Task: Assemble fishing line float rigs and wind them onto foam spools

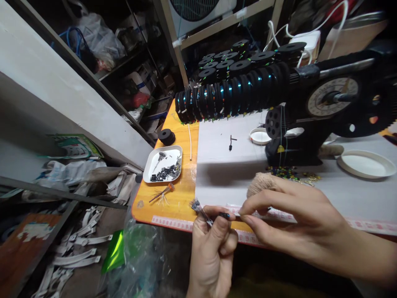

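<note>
Near the table's front edge, my left hand [214,248] is closed around a bundle of thin wires [196,205] whose frayed tips stick out at the upper left. Between its thumb and index finger sits a small black piece [224,215]. My right hand [288,211] is just to the right, thumb and index fingertip pinched together beside that black piece; what they hold is too small to make out. A ball of brown twine [261,184] lies behind my right fingers, partly hidden.
A white tray [148,167] of small black parts stands on the left, with an orange-tipped bundle [169,188] below it. A dark machine [297,103] carrying a row of black spools [229,95] spans the back. Loose beads [294,174] lie beneath it.
</note>
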Available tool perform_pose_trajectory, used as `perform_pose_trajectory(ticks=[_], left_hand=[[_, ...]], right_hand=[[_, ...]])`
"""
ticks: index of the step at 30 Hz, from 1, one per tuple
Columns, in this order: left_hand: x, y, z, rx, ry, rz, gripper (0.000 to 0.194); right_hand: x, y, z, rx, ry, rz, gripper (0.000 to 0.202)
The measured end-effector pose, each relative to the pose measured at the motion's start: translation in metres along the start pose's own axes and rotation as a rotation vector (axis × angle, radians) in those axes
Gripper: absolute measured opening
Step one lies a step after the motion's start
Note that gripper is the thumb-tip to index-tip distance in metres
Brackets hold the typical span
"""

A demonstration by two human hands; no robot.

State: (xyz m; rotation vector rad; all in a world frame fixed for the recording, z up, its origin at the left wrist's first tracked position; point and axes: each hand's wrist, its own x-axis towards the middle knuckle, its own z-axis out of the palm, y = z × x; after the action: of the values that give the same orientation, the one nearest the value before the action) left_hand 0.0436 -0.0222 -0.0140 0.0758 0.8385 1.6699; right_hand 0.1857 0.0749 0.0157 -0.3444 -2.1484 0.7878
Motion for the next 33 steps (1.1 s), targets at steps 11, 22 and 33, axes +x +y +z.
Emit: perform_pose_trajectory(ticks=[11, 22, 33], left_hand=[[-0.002, -0.007, 0.01, 0.122, 0.076, 0.096, 0.028], [-0.001, -0.019, 0.004, 0.231, -0.113, 0.57, 0.011], [-0.004, 0.008, -0.009, 0.689, -0.053, 0.137, 0.041]], right_hand=[[-0.011, 0.015, 0.003, -0.201, -0.052, -0.222, 0.048], [0.002, 0.003, 0.004, -0.193, -0.007, -0.164, 0.015], [0.006, 0.019, -0.016, -0.643, 0.022, -0.585, 0.018]])
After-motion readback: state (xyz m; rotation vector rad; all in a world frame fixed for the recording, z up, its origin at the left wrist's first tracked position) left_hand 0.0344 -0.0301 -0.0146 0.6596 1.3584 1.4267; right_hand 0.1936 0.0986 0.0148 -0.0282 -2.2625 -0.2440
